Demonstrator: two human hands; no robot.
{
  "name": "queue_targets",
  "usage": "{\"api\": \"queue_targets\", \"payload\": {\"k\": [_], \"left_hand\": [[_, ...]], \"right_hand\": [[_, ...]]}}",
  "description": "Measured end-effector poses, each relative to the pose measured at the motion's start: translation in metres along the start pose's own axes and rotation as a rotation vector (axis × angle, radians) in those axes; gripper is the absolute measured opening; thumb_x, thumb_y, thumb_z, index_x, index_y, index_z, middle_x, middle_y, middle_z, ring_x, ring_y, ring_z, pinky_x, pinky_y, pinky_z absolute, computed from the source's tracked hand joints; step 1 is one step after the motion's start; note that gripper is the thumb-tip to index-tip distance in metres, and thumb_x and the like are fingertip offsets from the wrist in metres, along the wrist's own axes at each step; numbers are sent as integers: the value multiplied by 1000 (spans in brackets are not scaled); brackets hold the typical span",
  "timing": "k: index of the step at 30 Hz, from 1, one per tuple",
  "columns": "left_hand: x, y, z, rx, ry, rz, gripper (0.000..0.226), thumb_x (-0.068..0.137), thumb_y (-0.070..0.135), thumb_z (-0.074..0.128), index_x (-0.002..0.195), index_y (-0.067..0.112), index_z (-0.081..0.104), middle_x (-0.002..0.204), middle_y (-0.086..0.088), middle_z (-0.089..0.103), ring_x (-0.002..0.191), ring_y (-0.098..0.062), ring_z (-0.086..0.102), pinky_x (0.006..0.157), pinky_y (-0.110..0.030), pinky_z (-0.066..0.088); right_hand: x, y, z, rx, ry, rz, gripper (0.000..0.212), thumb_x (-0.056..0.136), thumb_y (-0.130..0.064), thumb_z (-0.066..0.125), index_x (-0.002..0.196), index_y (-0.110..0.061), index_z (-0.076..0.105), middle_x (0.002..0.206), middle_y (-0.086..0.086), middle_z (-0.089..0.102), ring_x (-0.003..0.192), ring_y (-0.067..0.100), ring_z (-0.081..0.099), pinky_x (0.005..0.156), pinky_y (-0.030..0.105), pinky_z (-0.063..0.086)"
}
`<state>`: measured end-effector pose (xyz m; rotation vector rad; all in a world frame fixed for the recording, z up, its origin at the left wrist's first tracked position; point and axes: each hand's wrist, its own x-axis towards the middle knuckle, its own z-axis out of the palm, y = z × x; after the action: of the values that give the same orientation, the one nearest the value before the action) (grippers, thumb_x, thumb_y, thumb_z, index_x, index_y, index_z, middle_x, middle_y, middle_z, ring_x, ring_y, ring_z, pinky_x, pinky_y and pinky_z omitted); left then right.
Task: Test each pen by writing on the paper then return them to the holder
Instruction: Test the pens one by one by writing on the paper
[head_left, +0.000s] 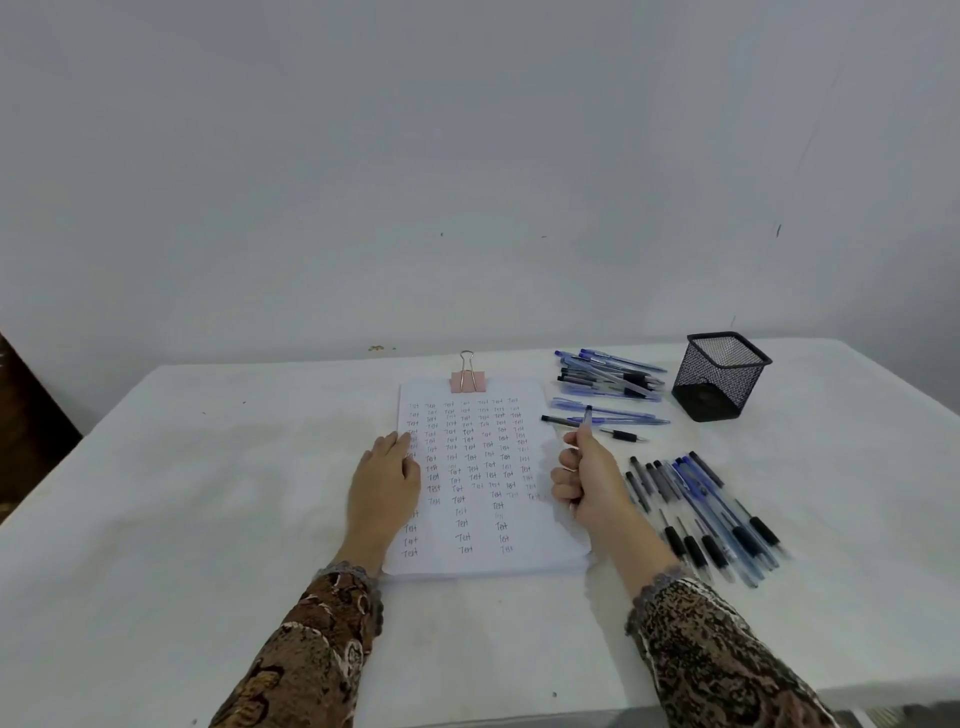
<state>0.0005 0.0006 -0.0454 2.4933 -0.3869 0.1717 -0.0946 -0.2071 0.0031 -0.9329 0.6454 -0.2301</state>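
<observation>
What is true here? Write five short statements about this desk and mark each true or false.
1. The right grip holds a pen. True.
2. The mesh holder is full of pens. False: none shows inside it; loose pens lie on the table beside it.
3. The left grip rests on the left edge of the paper. True.
4. The paper is blank. False: rows of short handwritten words cover most of it.
5. A pink binder clip sits at the paper's top edge. True.
</observation>
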Motion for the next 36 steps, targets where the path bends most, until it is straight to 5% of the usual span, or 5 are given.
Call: {"api": "queue_targets", "payload": {"k": [6,12,23,33,36], "left_hand": [[1,0,1,3,-3,6,44,95,16,33,138,12,40,143,-3,39,128,-22,38,109,-35,30],[0,1,1,10,-5,-11,44,96,18,34,139,13,39,143,-3,39,127,-24,39,107,-37,32],[-1,4,1,19,9,-9,43,95,16,35,138,11,41,141,-4,42,123,-25,42,103,-37,35],[1,0,2,5,3,2,44,94,16,35,137,11,41,140,-4,43,125,-23,41,107,-35,32],[1,0,2,8,7,0,44,94,17,36,137,11,42,139,-3,43,122,-23,43,105,-36,35]], "right_hand": [[-8,-57,-58,-1129,332,-426,28,98,-16,43,112,0,60,96,21,62,86,33,57,66,31,39],[-11,-60,-109,-1474,511,-198,25,91,-27,51,113,-16,57,116,13,56,104,32,55,76,33,44],[5,-88,-64,-1513,374,-358,23,89,-16,52,108,-20,63,119,7,60,106,27,58,89,35,47],[76,-61,-27,-2085,60,-540,19,95,-22,46,111,-14,54,117,7,55,107,26,53,89,39,42],[84,-69,-26,-1843,15,-670,19,94,-5,43,111,-4,53,118,13,49,102,30,53,86,36,44]]}}
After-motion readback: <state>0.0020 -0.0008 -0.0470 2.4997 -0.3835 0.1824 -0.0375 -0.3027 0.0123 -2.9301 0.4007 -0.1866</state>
